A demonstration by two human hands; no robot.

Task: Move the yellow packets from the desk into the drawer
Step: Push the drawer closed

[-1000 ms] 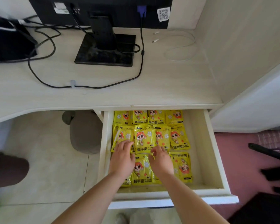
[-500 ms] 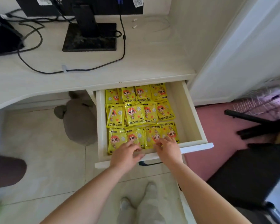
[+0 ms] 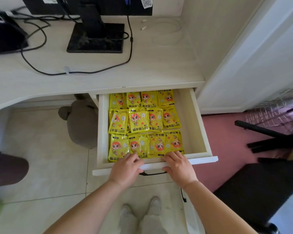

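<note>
So the drawer (image 3: 197, 119) is pulled out from under the counter's (image 3: 98, 76) front edge, toward its right end, and the yellow hand warmer packets (image 3: 145, 124) are all lying inside it in three rough rows, packed toward the left wall and overlapping a bit, with a bare strip of drawer floor along the right side. No packets on the counter that I can see, just a black monitor stand (image 3: 95, 39), black cables (image 3: 41, 48) looping across it and a thin white cable (image 3: 167, 31) coiled near the back right corner. Both hands are on the drawer's front panel. The left hand (image 3: 125, 169) is draped over the top rim, fingers (image 3: 130, 157) loosely spread and touching the bottom edge of the nearest row of packets, not pinching any of them. The right hand (image 3: 178, 166) is just beside it to the right, fingers over the rim the same way and thumb tucked under by the black drawer handle (image 3: 152, 174), so it looks wrapped on the panel edge, but I can't tell how firm the grip is. Under the counter there's a grey plush toy (image 3: 79, 122) on the tiled floor, and the person's light shoes (image 3: 140, 208) show below the drawer.
</note>
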